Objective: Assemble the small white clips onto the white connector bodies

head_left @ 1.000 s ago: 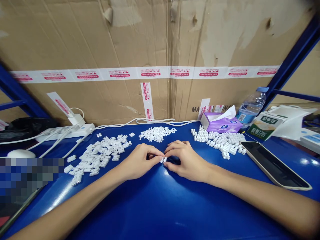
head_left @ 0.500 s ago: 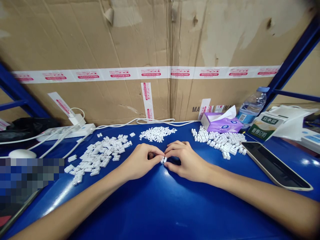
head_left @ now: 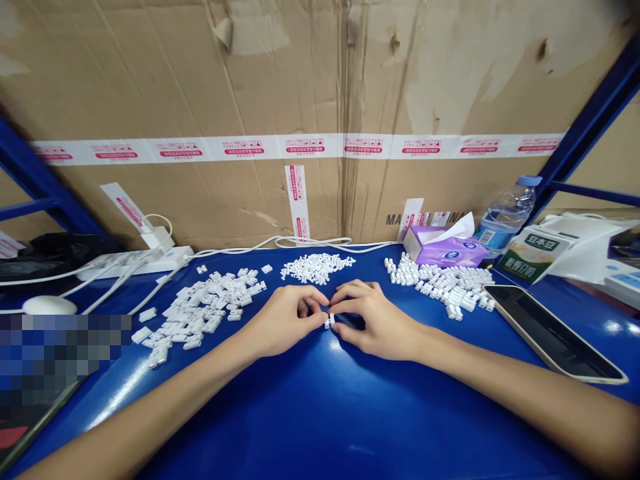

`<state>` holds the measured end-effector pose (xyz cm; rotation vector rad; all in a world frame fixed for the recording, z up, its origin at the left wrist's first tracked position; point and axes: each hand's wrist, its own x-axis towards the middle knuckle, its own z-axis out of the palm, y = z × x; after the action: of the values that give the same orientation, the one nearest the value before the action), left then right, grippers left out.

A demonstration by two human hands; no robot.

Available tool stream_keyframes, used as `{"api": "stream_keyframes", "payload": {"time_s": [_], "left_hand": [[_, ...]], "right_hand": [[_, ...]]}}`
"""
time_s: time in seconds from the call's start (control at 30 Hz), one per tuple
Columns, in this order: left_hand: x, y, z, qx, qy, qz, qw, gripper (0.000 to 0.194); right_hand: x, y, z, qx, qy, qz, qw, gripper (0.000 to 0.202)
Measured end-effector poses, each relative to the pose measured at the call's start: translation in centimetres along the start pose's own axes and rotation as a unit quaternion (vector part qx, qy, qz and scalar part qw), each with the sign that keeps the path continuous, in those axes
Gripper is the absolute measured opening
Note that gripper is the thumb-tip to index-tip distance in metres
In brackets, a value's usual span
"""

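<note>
Near the middle of the blue table, my left hand [head_left: 290, 320] and my right hand [head_left: 373, 320] meet fingertip to fingertip. Between them is a small white plastic piece [head_left: 329, 321], pinched from both sides; its details are partly hidden by the fingers. Beyond the hands lies a heap of tiny white parts [head_left: 317, 268]. Flat white pieces [head_left: 205, 307] are spread to the left of my left hand. To the right of my right hand are many white block-like pieces [head_left: 445, 283].
A purple tissue pack [head_left: 445, 250], a water bottle [head_left: 507, 213] and a carton [head_left: 533, 253] stand at the back right. A phone [head_left: 555, 333] lies at the right. A power strip [head_left: 135, 261] with white cables is at the back left, before a cardboard wall [head_left: 225, 200].
The fingers have shifted slightly around the small white piece, which now shows a little differently between them. The whole view has moved slightly.
</note>
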<state>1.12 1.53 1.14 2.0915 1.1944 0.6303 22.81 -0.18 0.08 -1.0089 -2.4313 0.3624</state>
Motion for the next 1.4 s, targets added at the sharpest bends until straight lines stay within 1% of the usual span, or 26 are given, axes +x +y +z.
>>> {"api": "stream_keyframes", "payload": {"time_s": [0.2, 0.3, 0.37, 0.43, 0.53, 0.6, 0.67, 0.73, 0.8, 0.87, 0.97, 1.1, 1.23, 1.4], "left_hand": [[0.2, -0.4, 0.4, 0.006, 0.018, -0.001, 1.0, 0.014], [0.2, -0.4, 0.3, 0.013, 0.024, 0.009, 1.0, 0.013], [0.2, -0.5, 0.2, 0.028, 0.031, 0.024, 0.999, 0.011], [0.2, -0.5, 0.1, 0.055, 0.052, 0.047, 0.996, 0.016], [0.1, -0.8, 0.2, 0.119, 0.091, 0.1, 0.984, 0.02], [0.0, -1.1, 0.4, 0.157, 0.096, 0.124, 0.975, 0.021], [-0.2, -1.3, 0.7, 0.183, 0.093, 0.129, 0.97, 0.023], [-0.6, -1.4, 0.9, 0.211, 0.084, 0.128, 0.966, 0.027], [-1.0, -1.2, 1.2, 0.244, 0.065, 0.12, 0.96, 0.032], [-1.4, -0.9, 1.4, 0.273, 0.041, 0.104, 0.956, 0.041], [-1.8, -0.6, 1.7, 0.294, 0.003, 0.076, 0.953, 0.053], [-1.7, -0.6, 1.9, 0.3, -0.041, 0.056, 0.951, 0.06], [-1.7, -0.5, 1.8, 0.305, -0.054, 0.051, 0.95, 0.061], [-1.7, -0.2, 1.9, 0.329, -0.056, 0.047, 0.942, 0.061]], "right_hand": [[0.1, 0.1, -0.2, -0.009, -0.012, 0.02, 1.0, 0.016], [0.2, 0.3, -0.3, -0.019, -0.011, 0.027, 0.999, 0.018], [0.3, 0.4, -0.2, -0.022, -0.004, 0.027, 0.999, 0.019], [0.3, 0.7, 0.0, -0.026, 0.008, 0.026, 0.999, 0.019], [0.1, 1.0, 0.2, -0.037, 0.021, 0.024, 0.999, 0.02], [-0.1, 1.2, 0.2, -0.049, 0.023, 0.019, 0.998, 0.023], [-0.3, 1.3, 0.2, -0.065, 0.02, 0.021, 0.997, 0.03], [-0.5, 1.3, 0.2, -0.085, 0.01, 0.035, 0.996, 0.044], [-0.7, 1.3, 0.2, -0.101, -0.011, 0.051, 0.993, 0.059], [-0.8, 1.2, 0.3, -0.11, -0.035, 0.062, 0.991, 0.068], [-0.9, 1.2, 0.4, -0.116, -0.058, 0.07, 0.989, 0.072], [-0.8, 1.1, 0.4, -0.122, -0.075, 0.077, 0.987, 0.075], [-0.8, 1.0, 0.3, -0.122, -0.083, 0.079, 0.986, 0.075], [-0.8, 1.0, 0.3, -0.13, -0.098, 0.083, 0.983, 0.078]]}}
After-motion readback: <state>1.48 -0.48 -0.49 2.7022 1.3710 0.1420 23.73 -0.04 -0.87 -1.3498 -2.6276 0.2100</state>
